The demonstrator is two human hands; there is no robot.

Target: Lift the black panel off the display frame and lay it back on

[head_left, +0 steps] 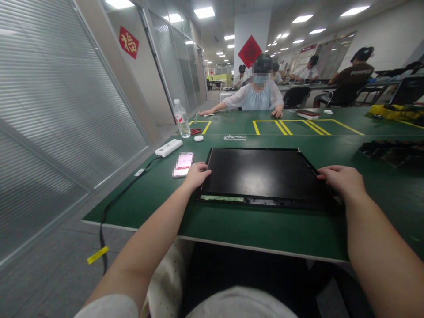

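Observation:
A black LCD screen panel (pixel 260 172) lies on the green table in front of me, its dark glossy face up. A green circuit strip (pixel 221 198) runs along the left part of its near edge. My left hand (pixel 198 176) grips the panel's left edge, thumb on top. At the opposite side my right hand (pixel 344 180) pinches the right edge between thumb and fingers, some of which are hidden. Just left of my left hand lies a phone (pixel 183 165) with a lit screen.
Left of the panel are a white power strip (pixel 168 148) with a black cable, a water bottle (pixel 182 118), red-handled scissors (pixel 195 131) and a small white case (pixel 198 138). Dark parts (pixel 394 152) lie at right. A person (pixel 260 95) sits across the green table (pixel 265 227).

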